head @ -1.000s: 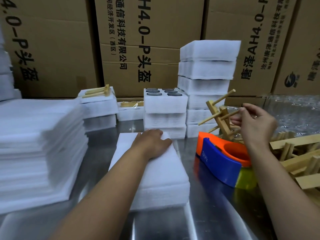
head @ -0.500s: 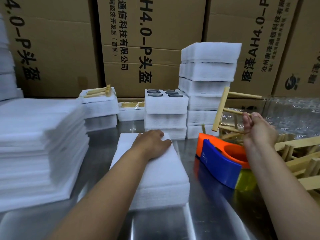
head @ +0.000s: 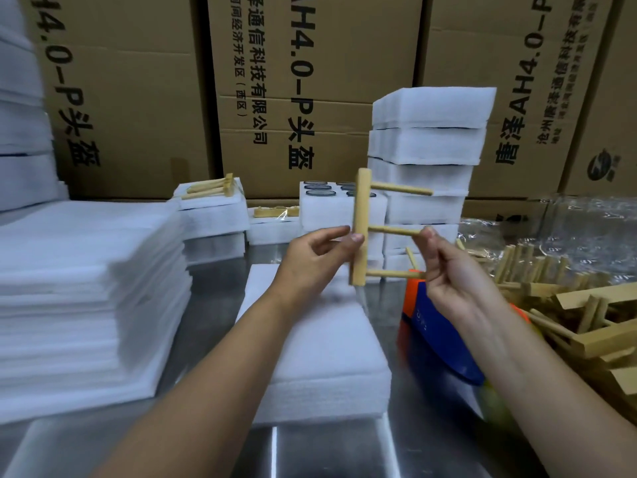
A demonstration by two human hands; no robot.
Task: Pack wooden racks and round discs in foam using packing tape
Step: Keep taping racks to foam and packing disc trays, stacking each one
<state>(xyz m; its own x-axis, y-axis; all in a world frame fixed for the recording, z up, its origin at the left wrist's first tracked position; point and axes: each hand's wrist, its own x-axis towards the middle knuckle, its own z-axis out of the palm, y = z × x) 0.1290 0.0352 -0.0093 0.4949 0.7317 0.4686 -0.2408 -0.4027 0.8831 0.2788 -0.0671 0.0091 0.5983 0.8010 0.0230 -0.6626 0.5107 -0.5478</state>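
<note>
Rack (head: 362, 215) hangs above the far end of the foam block (head: 324, 357) on the bench (head: 213, 298), bar upright and pegs pointing right, left hand (head: 310, 260) pinching the bar, right hand (head: 455, 274) with fingers curled round the lower pegs; laying it flat likely means tipping it down.

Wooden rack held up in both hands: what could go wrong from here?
1. The wooden rack is off the table, the left hand pinching it and the right hand holding two thin pegs; a twist might strain a peg.
2. If it slips, it could drop onto the foam block or the tape dispenser just below.
3. The loose pile of racks lies by the right forearm; a sweep back might snag it.
</note>
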